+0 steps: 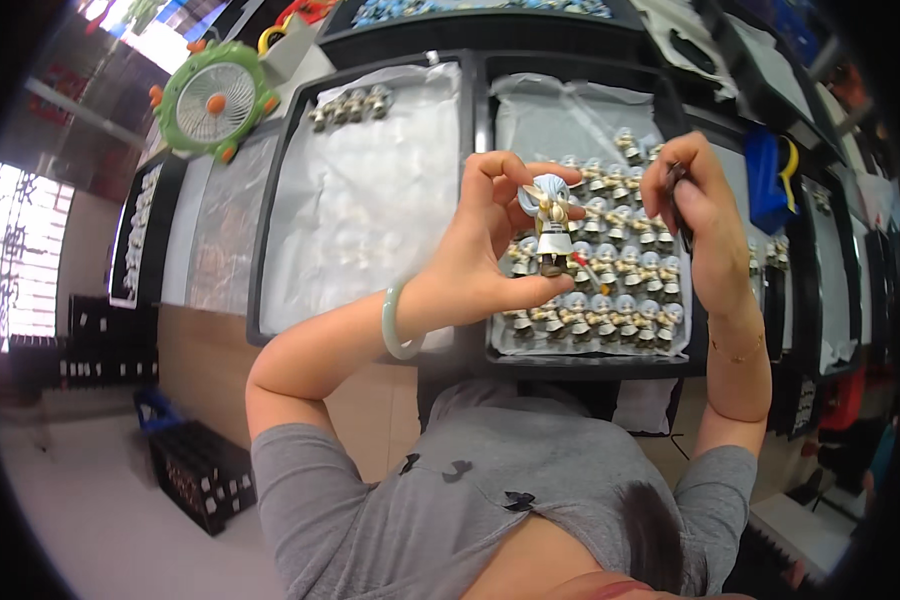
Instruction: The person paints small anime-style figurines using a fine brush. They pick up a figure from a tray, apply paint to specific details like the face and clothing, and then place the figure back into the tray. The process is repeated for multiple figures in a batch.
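Observation:
Between the fingers and thumb of my left hand (495,230) a small figurine (553,232) stands upright. It has pale blue hair, a white dress and brown boots. My right hand (705,200) is raised a little to the right of it, its fingers pinched on a dark slender object (678,195) whose kind I cannot make out. Under both hands lies a black tray (592,362) lined with white sheet, with rows of similar figurines (600,318) in it. A red stick-like piece (582,262) shows just beside the held figurine's boots.
To the left, a second black lined tray (355,220) has several figurines (350,108) at its far end. A green frog-shaped fan (215,103) stands beyond its left corner. A blue holder (767,185) with a yellow-handled tool is at the right. More trays line both sides.

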Available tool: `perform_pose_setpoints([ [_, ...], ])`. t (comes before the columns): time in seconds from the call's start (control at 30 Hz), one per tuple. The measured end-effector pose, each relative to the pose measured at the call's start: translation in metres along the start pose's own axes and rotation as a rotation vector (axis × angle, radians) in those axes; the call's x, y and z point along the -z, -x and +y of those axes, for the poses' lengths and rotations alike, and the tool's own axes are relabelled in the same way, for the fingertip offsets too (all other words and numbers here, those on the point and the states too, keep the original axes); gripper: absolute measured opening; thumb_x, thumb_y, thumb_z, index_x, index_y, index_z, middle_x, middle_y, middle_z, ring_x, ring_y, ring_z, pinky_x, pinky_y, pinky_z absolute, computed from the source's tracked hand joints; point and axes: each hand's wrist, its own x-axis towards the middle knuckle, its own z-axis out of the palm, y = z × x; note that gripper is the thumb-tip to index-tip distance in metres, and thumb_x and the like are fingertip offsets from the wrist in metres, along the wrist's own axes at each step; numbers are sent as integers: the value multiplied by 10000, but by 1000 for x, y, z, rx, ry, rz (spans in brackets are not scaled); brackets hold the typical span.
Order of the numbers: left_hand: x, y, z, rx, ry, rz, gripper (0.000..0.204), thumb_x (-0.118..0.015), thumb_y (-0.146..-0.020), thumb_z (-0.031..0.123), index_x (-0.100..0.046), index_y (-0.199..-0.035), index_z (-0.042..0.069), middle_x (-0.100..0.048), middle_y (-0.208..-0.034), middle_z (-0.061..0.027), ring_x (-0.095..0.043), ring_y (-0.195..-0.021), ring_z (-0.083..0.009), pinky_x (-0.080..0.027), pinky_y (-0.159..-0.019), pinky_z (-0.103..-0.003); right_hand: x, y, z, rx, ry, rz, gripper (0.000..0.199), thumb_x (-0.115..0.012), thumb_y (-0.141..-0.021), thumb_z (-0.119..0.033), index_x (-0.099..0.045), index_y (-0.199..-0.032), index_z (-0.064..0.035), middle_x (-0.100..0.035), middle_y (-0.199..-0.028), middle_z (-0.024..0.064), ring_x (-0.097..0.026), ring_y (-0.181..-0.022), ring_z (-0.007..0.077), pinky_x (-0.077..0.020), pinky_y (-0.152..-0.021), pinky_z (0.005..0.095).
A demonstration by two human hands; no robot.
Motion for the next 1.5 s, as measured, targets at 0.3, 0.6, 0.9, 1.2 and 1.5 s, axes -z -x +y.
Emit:
perform_pose_setpoints([
  [0.3,21,21,-29,115,-443,227,559,-795,-568,119,-455,-1009,72,-401,-1027,-28,-439,-875,-112,-381,-690,-231,-25,1,46,73,308,-126,168,-549,-810,-45,-517,-974,-22,-554,-713,100,-539,-593,232,-416,-558,293],
  [0.6,23,27,-39,132,-394,205,638,-853,-503,111,-430,-979,56,-467,-966,-63,-464,-909,-159,-375,-801,-278,-36,-7,47,262,734,-239,365,-639,-689,-69,-595,-1052,-81,-558,-738,48,-506,-604,209,-376,-546,315],
  [0.9,21,26,-39,93,-498,219,645,-859,-495,131,-429,-968,50,-468,-916,-63,-454,-848,-157,-371,-746,-272,-43,-4,51,264,819,-199,343,-629,-693,-90,-614,-1035,-87,-532,-711,19,-490,-584,176,-356,-517,300],
  [1.2,20,26,-40,105,-493,206,649,-860,-495,128,-425,-969,45,-460,-915,-67,-455,-841,-158,-372,-742,-270,-45,-3,48,128,769,-282,342,-581,-748,3,-576,-1089,-26,-538,-703,100,-520,-614,242,-404,-561,328],
  [1.5,21,27,-41,111,-516,186,655,-861,-495,125,-428,-978,40,-456,-935,-73,-456,-853,-151,-374,-753,-264,-46,-2,50,114,782,-280,352,-584,-745,12,-574,-1094,-26,-529,-691,98,-510,-596,236,-397,-548,324],
])
